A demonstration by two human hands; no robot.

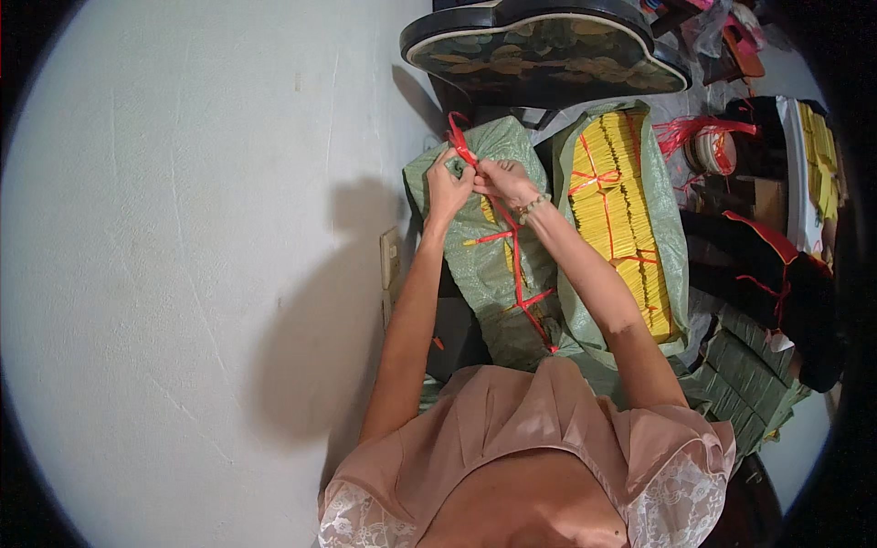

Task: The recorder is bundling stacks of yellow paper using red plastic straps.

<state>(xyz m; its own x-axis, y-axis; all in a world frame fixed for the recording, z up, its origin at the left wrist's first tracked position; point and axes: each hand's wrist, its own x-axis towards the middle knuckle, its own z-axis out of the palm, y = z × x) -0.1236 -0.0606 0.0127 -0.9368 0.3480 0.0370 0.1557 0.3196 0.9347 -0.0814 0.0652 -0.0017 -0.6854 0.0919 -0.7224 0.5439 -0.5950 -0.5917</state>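
A green woven sack (470,251) lies lengthwise in front of me, with red plastic ribbon (457,137) laced along its opening. At its far end my left hand (446,190) is closed, pinching the ribbon. Beside it, my right hand (507,181) is also closed on the ribbon, its fingers close to the left ones. A loose end of the ribbon sticks up beyond both hands. Through gaps in the lacing, some yellow stacked paper shows. The exact crossing of the ribbon between my fingertips is hidden.
A second green sack (674,247) on the right gapes around yellow paper bundles (598,219) tied with red ribbon. A white wall (210,228) with a socket plate (390,260) rises at left. Beyond stands a dark curved-edge piece of furniture (548,55). Red strands (694,132) lie far right.
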